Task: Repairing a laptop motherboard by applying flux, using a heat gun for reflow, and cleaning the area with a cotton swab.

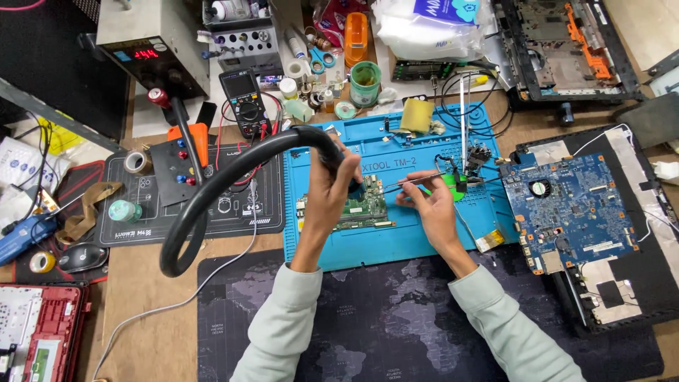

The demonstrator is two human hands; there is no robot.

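My left hand is closed around the handle of the hot-air wand, whose thick black hose curves away in a big loop over the left side of the bench. The nozzle end points down at the small green circuit board, which lies flat on the blue silicone work mat, near the middle of it and just under both my hands. My right hand pinches a pair of fine tweezers; the fingers are pressed together on them, and the tips reach toward the upper right part of the same board. Whether the tips already grip a component I cannot tell, it is too small to see. I judge the step in hand to be heating one spot on the board while the tweezers wait at that part. The next move, I think, asks for a steady wand just above the spot, and a very light, straight touch with the tweezers, so that small neighbouring parts are not pushed. A larger blue motherboard rests well apart on the right.
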